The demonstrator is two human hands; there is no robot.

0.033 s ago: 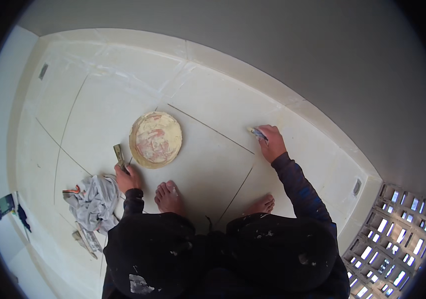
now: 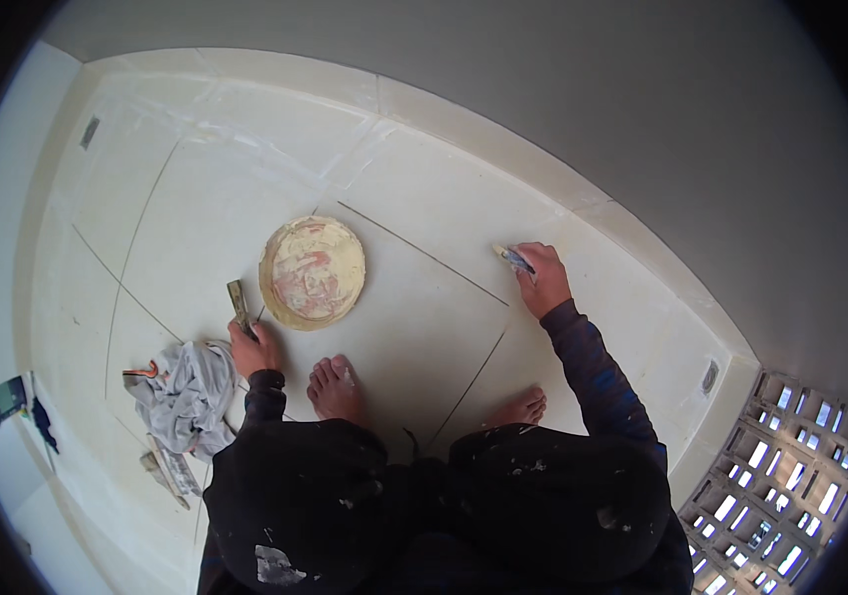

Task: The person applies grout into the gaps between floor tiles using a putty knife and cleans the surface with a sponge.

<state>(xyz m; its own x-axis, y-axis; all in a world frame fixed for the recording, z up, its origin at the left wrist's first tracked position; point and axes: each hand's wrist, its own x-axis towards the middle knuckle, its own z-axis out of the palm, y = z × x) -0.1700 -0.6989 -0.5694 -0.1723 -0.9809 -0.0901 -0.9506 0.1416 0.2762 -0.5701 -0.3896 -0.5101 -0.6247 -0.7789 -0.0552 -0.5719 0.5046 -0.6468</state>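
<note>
In the middle of the pale tiled floor (image 2: 414, 178) sits a round, shallow tub (image 2: 280, 309), its inside smeared with cream paste over a reddish surface. My left hand (image 2: 255, 351), left of the tub and just below it, is closed round a flat, stained scraper-like tool (image 2: 239, 303) that points up and away. Farther right, my right hand (image 2: 543, 279) grips a small putty-knife-like tool (image 2: 515, 259) with pale paste at its tip. That tip is close to the tile; I cannot tell whether it touches. The fingers partly hide both tools.
A crumpled grey cloth (image 2: 186, 397) lies beside my left hand, with an orange-handled item (image 2: 143, 370) at its edge and a brush-like tool (image 2: 168, 476) below. My bare feet (image 2: 333, 389) stand between my hands. A grey wall (image 2: 583, 89) and perforated blocks (image 2: 781, 476) border the floor.
</note>
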